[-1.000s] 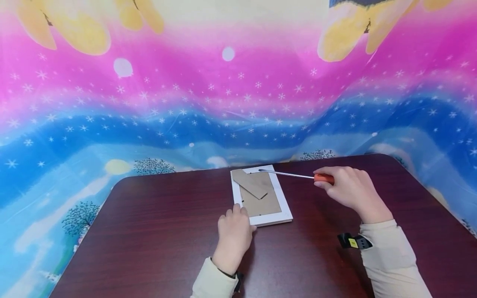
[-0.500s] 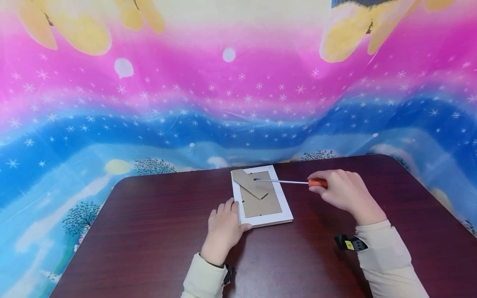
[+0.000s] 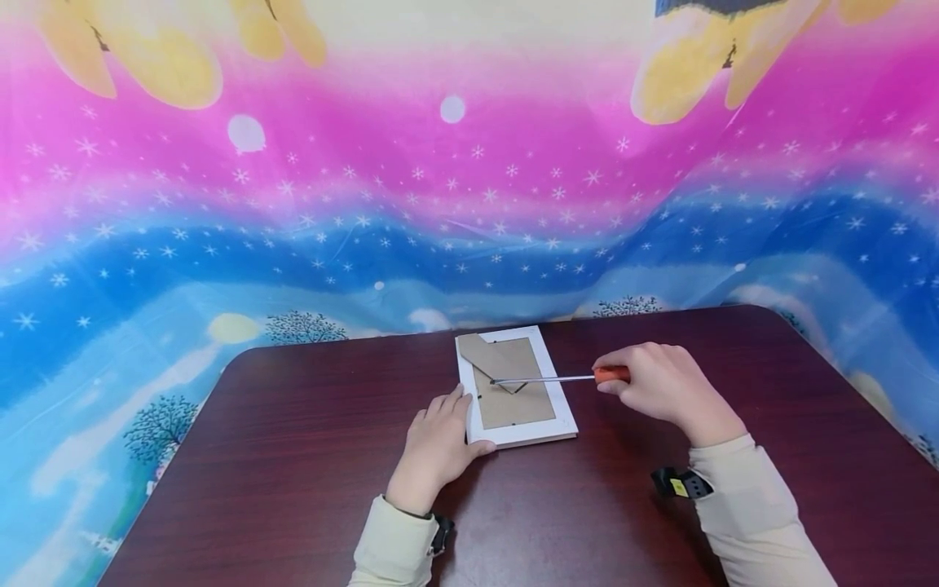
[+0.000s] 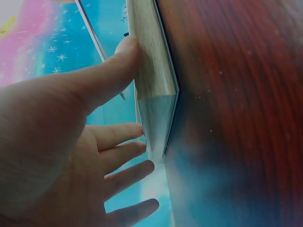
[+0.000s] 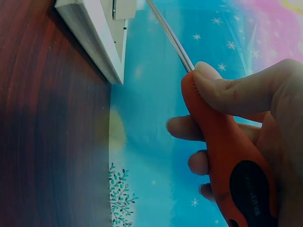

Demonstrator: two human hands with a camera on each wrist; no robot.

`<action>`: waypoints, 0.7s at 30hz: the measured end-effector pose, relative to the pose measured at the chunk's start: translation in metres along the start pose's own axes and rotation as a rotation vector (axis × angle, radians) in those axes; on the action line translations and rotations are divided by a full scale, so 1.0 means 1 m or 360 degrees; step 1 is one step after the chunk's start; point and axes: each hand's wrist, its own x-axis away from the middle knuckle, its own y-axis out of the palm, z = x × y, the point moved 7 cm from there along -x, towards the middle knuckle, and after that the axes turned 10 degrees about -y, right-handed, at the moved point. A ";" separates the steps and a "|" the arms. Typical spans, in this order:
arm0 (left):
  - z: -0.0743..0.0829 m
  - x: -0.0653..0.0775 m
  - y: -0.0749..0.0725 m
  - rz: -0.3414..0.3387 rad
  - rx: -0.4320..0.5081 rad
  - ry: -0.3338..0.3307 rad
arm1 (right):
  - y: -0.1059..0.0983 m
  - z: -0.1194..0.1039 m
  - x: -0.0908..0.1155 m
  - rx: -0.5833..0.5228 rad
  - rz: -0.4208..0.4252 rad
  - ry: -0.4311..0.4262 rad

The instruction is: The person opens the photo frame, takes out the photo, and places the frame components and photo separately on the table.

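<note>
A: State the position of the workpiece.
B: The white rectangular picture frame (image 3: pixel 563 408) lies back side up on the glossy dark red-brown wood-grain desk (image 3: pixel 308 440). It sits close to the far edge, well in from both far corners.

A: Describe the back of the frame.
B: A flat brown backing board (image 3: pixel 531 408) fills the opening. A brown angled stand leg (image 3: pixel 490 363) slants across it from the frame's far left corner. Small dark tabs (image 3: pixel 480 397) show along the border of the board.

A: Report the left hand.
B: The left hand (image 3: pixel 434 440) is not clenched; its fingers are extended and spread along the frame's left side. The thumb rests at the near left corner.

A: Report the right hand.
B: The right hand (image 3: pixel 660 383) grasps the screwdriver with orange-red handle, black inset and slim metal shaft (image 5: pixel 222 137), the thumb laid along the handle next to the shaft. The hand is raised to the right of the frame, nearer the desk's right edge.

A: Where is the tip?
B: The shaft points left across the frame, its tip over the stand leg. Contact cannot be determined.

A: And the background?
B: A pink and blue snowflake-printed cloth (image 3: pixel 469 212) hangs beyond the far edge.
</note>
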 end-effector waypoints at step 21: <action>-0.001 -0.003 0.001 0.0001 0.0043 0.0054 | 0.013 -0.011 -0.004 -0.0045 -0.0052 -0.0049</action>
